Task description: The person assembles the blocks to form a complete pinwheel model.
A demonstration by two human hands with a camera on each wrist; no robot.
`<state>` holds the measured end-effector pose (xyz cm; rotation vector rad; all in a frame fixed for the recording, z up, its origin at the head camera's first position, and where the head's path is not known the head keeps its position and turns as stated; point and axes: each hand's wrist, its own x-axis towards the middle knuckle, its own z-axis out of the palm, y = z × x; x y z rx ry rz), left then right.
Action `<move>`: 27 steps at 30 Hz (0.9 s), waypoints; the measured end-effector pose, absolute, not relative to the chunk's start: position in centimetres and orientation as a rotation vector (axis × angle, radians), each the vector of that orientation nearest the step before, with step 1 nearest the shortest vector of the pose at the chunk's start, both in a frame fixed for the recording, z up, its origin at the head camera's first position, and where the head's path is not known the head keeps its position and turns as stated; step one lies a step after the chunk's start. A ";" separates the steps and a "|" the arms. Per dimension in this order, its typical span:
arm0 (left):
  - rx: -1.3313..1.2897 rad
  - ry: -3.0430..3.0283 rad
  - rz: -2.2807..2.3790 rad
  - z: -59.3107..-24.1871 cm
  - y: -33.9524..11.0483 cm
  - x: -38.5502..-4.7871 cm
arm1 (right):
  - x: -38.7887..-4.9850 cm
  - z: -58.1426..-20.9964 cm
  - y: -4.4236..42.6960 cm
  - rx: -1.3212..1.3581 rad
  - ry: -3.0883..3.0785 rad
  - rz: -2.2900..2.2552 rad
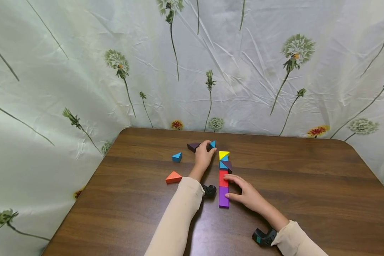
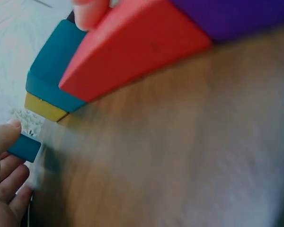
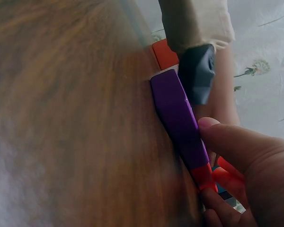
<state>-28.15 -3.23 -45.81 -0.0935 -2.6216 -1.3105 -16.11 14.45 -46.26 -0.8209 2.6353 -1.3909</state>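
Note:
My left hand [image 1: 203, 156] pinches a small blue triangular block [image 1: 213, 144] between thumb and fingers, to the left of the far end of a row of blocks. My right hand [image 1: 251, 197] touches the row's near part: the thumb rests against the purple block [image 1: 223, 200], and fingers lie on the red block [image 1: 222, 174]. Beyond the red come a dark triangular block [image 1: 228, 165], blue triangular pieces [image 1: 223, 165] and a yellow triangular block [image 1: 223, 154]. In the left wrist view, the held blue block [image 2: 24, 147] hangs near the row's yellow end.
Left of the row lie a dark triangular block [image 1: 192, 146], partly behind the left hand, a loose blue block [image 1: 176, 157] and an orange triangular block [image 1: 173, 177]. Black wrist devices [image 1: 264, 237] are worn on both wrists. A flowered curtain [image 1: 243, 71] hangs behind the wooden table [image 1: 307, 185].

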 end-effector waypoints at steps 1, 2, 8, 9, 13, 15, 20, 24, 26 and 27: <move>-0.109 -2.622 -1.321 -45.9 -3.4 -28.0 | -16.1 -46.2 14.5 -0.821 2.637 -1.392; -0.120 -2.622 -1.333 -45.9 -3.5 -27.9 | -16.1 -46.2 14.5 -0.820 2.637 -1.394; -0.161 -2.616 -1.432 -46.1 -4.4 -26.9 | -16.1 -46.2 14.4 -0.825 2.636 -1.391; -0.171 -2.619 -1.435 -46.1 -4.5 -26.8 | -16.1 -46.2 14.4 -0.829 2.637 -1.390; -0.199 -2.645 -1.408 -46.2 -4.7 -26.3 | -16.1 -46.3 14.4 -0.836 2.641 -1.395; -0.200 -2.647 -1.389 -46.3 -4.7 -26.1 | -16.1 -46.3 14.4 -0.835 2.644 -1.394; -0.224 -2.624 -1.385 -46.8 -4.9 -25.7 | -16.2 -46.4 14.4 -0.830 2.650 -1.392; -0.285 -2.602 -1.394 -47.0 -5.1 -25.4 | -16.2 -46.4 14.5 -0.827 2.650 -1.391; -0.323 -2.597 -1.401 -47.0 -5.2 -25.3 | -16.2 -46.4 14.5 -0.819 2.647 -1.388; -0.341 -2.597 -1.408 -47.0 -5.3 -25.3 | -16.2 -46.4 14.5 -0.816 2.645 -1.387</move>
